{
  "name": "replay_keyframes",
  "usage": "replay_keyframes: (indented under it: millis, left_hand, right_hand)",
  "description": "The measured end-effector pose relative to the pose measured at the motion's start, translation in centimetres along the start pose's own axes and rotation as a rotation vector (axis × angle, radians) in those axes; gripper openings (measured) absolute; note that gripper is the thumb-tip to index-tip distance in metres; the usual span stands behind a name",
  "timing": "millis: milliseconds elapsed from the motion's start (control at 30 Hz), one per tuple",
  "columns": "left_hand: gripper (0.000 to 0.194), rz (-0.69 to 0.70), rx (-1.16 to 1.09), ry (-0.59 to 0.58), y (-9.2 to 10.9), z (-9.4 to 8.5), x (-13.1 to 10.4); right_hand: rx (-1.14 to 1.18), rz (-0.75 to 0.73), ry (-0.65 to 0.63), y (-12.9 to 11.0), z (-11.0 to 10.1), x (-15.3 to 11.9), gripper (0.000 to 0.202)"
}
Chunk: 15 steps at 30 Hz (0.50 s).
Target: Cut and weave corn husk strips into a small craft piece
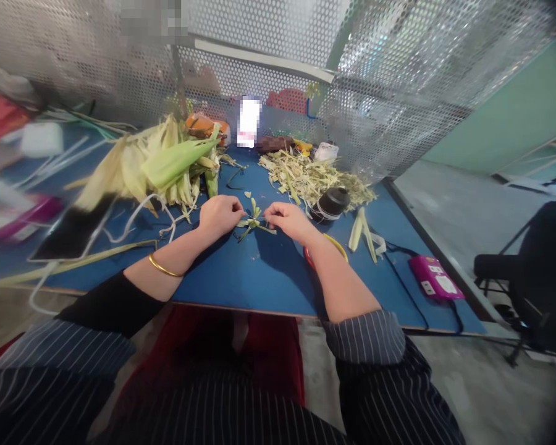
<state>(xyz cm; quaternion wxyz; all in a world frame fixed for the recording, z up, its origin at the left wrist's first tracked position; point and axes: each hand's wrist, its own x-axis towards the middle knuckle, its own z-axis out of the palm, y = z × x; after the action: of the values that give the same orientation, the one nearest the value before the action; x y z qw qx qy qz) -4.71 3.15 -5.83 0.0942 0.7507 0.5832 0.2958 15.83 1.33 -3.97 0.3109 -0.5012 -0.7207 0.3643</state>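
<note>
On the blue table between my hands lies a small bundle of green corn husk strips (254, 222), spread like a star. My left hand (221, 213) is at its left side, thumb and forefinger pinched together. On the opposite side my right hand (290, 219) pinches in the same way. A fine thread seems to run from the fingertips to the middle of the bundle; its ends are hidden in the fingers. Just beyond my right hand a black spool (332, 203) lies tilted, pale thread wound on it.
A pile of corn husks (162, 157) lies at the back left, above a dark tablet-like panel (71, 232). Shredded husk (301, 173) is heaped at the back right. Two husk pieces (362, 233) and a magenta pack (435, 278) lie right. A perforated metal screen (264, 80) stands behind.
</note>
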Motion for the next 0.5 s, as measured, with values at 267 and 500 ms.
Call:
replay_keyframes:
  millis: [267,500]
  left_hand:
    - [0.015,0.04,-0.012,-0.053,0.4,-0.1,0.1]
    - [0.022,0.089,-0.49,-0.178,0.5,-0.1,0.6]
  right_hand:
    - [0.362,-0.024,-0.047,0.2,1.9,0.2,0.01]
    - [0.165,-0.083,-0.03,0.9,1.8,0.7,0.009]
